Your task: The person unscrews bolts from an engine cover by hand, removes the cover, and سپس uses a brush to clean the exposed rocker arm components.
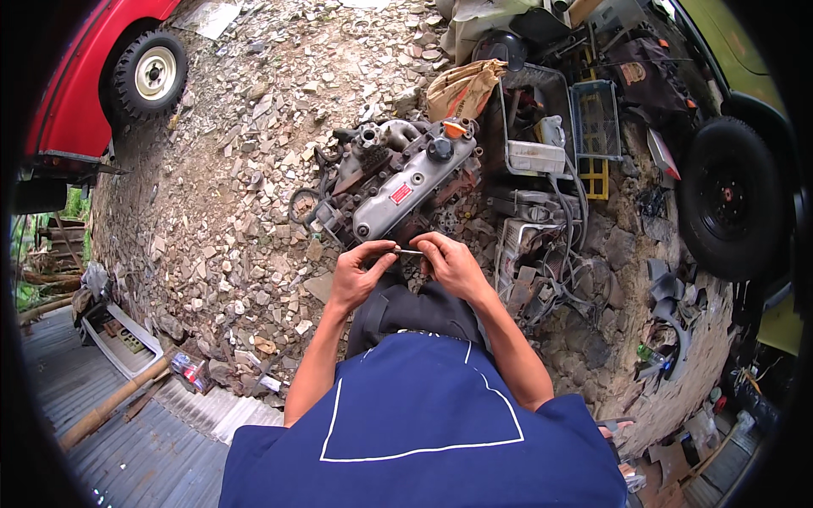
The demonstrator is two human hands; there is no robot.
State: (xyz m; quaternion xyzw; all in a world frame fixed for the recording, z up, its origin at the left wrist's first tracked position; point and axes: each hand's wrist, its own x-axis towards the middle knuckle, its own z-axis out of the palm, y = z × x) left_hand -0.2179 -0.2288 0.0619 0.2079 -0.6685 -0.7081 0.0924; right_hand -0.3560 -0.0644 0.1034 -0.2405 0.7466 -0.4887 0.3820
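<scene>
Just in front of my lap, my left hand (362, 269) and my right hand (450, 267) are close together, fingertips pinched. Between them runs a short, thin, light grey metal rod (410, 251), held at both ends and lying roughly level. It is too small for me to tell its exact kind. Right beyond my hands, an engine (349, 179) rests on the stony ground. Its silver valve cover (385, 206) carries a black cap (439, 150) and a red label (400, 195). Neither hand touches the engine.
A brown paper sack (461, 89) and a grey crate (532, 158) of parts stand beyond the engine to the right. Hoses and metal parts lie nearer. A red vehicle (72, 80) is far left, a black-wheeled green one (745, 42) at right. Corrugated sheets (169, 449) lie near left.
</scene>
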